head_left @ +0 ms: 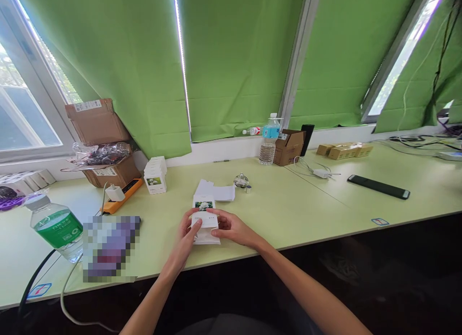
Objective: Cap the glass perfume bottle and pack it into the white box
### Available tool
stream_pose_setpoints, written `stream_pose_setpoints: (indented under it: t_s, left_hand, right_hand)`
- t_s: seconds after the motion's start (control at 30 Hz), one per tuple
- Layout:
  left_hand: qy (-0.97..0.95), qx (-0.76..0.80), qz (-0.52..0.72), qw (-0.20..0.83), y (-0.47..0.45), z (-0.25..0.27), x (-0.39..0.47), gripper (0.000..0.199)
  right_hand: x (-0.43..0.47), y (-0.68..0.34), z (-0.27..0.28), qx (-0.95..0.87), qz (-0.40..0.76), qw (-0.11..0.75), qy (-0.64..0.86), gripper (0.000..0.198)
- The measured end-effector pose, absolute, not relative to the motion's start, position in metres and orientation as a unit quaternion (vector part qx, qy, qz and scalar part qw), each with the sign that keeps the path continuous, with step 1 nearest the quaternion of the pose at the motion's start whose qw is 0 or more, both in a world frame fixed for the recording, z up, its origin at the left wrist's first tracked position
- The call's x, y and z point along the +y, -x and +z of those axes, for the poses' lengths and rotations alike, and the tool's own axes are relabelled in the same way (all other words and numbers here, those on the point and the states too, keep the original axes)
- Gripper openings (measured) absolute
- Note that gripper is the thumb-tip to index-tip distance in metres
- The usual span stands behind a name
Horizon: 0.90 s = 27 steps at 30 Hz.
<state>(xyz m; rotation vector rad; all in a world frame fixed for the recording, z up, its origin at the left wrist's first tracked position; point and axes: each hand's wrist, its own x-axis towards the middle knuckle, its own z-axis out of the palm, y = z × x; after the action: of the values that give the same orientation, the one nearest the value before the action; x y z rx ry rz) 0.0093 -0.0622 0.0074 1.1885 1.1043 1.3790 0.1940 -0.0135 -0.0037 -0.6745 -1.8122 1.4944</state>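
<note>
Between my hands is a small white paper box [205,221] with a flower picture on its front; its near end looks unfolded. My left hand [187,233] grips the box's left side, thumb on the front. From the right, my right hand [231,226] holds the other edge with bent fingers. Just beyond lies a folded white paper insert [224,193]. A round clear glass bottle [240,180] stands behind that, with a small silver cap [248,189] beside it.
Several finished-looking white flower boxes [156,176] stand at the back left. Near the left are an orange power strip [122,196], a green-labelled water bottle [57,227] and a blurred-out object [111,248]. A blue-labelled bottle [269,140], brown carton [289,147] and black bar [378,186] occupy the right.
</note>
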Motion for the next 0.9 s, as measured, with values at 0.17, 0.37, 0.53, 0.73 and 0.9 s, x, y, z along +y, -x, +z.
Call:
stream_pose_setpoints:
  t_s: [0.17,0.37,0.53,0.73,0.9]
  left_hand:
    - [-0.485,0.457,0.561,0.491,-0.010,0.006,-0.062,0.061]
    - [-0.502,0.433,0.540,0.518,-0.004,0.009,-0.062,0.060]
    - [-0.541,0.402,0.488,0.554,0.011,0.017,-0.063,0.053]
    - [-0.585,0.385,0.449,0.555,0.017,0.016,-0.063,0.057]
    - [-0.596,0.390,0.444,0.543,0.017,0.009,-0.059,0.056]
  right_hand:
    - [-0.014,-0.194,-0.002,-0.692,0.578,0.348,0.256,0.067]
    - [-0.012,-0.199,0.000,-0.691,0.577,0.348,0.261,0.066]
    - [-0.009,-0.202,0.000,-0.684,0.589,0.341,0.264,0.067]
    - [-0.008,-0.203,-0.001,-0.687,0.585,0.336,0.271,0.066]
    - [-0.009,-0.202,0.000,-0.692,0.581,0.331,0.273,0.066]
